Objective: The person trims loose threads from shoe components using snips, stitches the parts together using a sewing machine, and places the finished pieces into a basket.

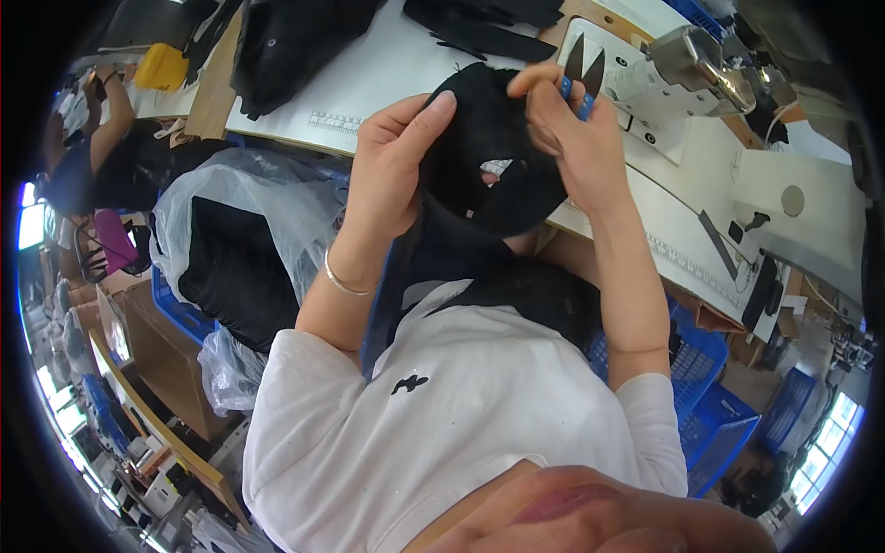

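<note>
- Workshop surroundings curve round my view; a white tabletop (pixel 387 64) runs from about 11 to 3 o'clock, with a sewing machine (pixel 678 69) between 1 and 2 and a black cloth pile (pixel 300 55) at 11.
- Between 9 and 10 o'clock I have a clear plastic bag (pixel 277 180) around more dark cloth (pixel 235 267); blue crates (pixel 719 424) stand at 4.
- Progress, as I judge it: the black cloth piece (pixel 470 120) is partly worked, with a rounded outline and an opening already in it; a thread-like wisp stands at its upper edge; what else is left I cannot tell.
- That piece is at 12 o'clock, held up near the tabletop's edge; it looks matt, soft and slightly creased, and a bit of skin shows through its opening.
- My left hand (pixel 392 152) has its fingers clamped on the piece's 10 o'clock edge, thumb uppermost; my right hand (pixel 576 124) has fingers curled round blue-handled scissors (pixel 573 64), blades spread toward 1; whether its forefinger and thumb also pinch cloth, I cannot tell.
</note>
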A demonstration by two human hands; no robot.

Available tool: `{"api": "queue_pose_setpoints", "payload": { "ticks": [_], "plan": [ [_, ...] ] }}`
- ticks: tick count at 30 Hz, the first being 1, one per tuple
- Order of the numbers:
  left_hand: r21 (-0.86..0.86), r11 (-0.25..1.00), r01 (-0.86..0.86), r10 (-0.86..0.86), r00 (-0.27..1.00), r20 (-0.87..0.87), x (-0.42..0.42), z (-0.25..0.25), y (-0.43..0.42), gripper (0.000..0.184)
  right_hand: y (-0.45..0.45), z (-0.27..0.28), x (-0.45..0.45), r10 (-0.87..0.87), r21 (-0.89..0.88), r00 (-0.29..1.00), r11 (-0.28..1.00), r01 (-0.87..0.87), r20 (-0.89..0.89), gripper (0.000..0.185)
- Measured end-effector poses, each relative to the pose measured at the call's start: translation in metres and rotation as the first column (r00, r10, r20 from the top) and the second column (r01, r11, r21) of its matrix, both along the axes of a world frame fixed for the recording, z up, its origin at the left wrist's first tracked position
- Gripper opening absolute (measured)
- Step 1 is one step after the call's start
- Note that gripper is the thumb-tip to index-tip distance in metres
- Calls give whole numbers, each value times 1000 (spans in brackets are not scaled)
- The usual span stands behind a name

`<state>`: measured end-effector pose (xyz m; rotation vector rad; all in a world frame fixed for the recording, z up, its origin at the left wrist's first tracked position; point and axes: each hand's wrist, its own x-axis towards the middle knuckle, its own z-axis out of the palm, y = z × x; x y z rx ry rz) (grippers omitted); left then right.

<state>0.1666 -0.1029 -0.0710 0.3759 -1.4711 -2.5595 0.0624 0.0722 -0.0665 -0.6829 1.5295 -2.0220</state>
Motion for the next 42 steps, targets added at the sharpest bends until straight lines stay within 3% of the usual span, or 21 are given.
{"api": "queue_pose_setpoints", "payload": {
  "ticks": [2,4,5,9,11,15,18,20,26,30,33,36,38,39,40,41,42],
  "plan": [
    [83,996,-16,15,1000,9,2,-9,-2,32,0,6,10,-114,89,971,987,136,-212,26],
    [109,992,-69,69,998,0,3,-9,-2,28,7,11,21,-201,104,848,953,286,-490,30],
    [122,988,-92,94,996,-4,4,-8,-1,28,17,16,22,-121,279,803,899,338,-583,31],
    [81,988,-132,134,991,-11,4,-2,5,29,21,9,27,-63,381,814,861,337,-578,28],
    [91,984,-152,150,988,35,5,6,12,31,20,10,28,-64,382,786,848,368,-615,27],
    [-17,986,-165,163,984,-66,3,-12,8,32,14,16,27,-61,410,768,817,405,-637,25],
    [-47,986,-158,156,986,-51,5,-11,10,33,7,20,25,-50,372,711,825,426,-702,24],
    [-86,985,-148,146,989,-34,8,-10,10,32,7,21,23,13,371,611,805,463,-791,23],
    [110,975,-192,188,981,46,6,7,10,27,13,28,26,63,262,369,814,518,-927,21],
    [19,980,-200,199,979,34,5,7,16,29,10,31,27,142,263,257,804,533,-956,23],
    [-77,984,-161,158,986,-45,5,-10,9,32,6,33,26,154,274,263,809,519,-952,23],
    [-203,965,-168,156,985,-75,6,-13,6,32,9,36,21,305,350,171,811,469,-937,22],
    [-310,931,-194,175,981,-88,8,-8,3,29,17,33,14,157,380,525,856,349,-836,31],
    [-550,764,-339,270,941,-205,8,0,0,22,19,30,11,92,376,676,881,287,-731,36],
    [-718,516,-467,324,883,-340,8,11,-3,15,19,22,13,17,293,795,934,203,-607,41],
    [-800,215,-560,332,812,-480,9,17,-4,10,19,10,16,-32,194,890,972,133,-454,47],
    [-798,-6,-603,218,778,-590,10,17,-3,11,18,5,18,-56,81,958,993,82,-283,52]
  ]
}}
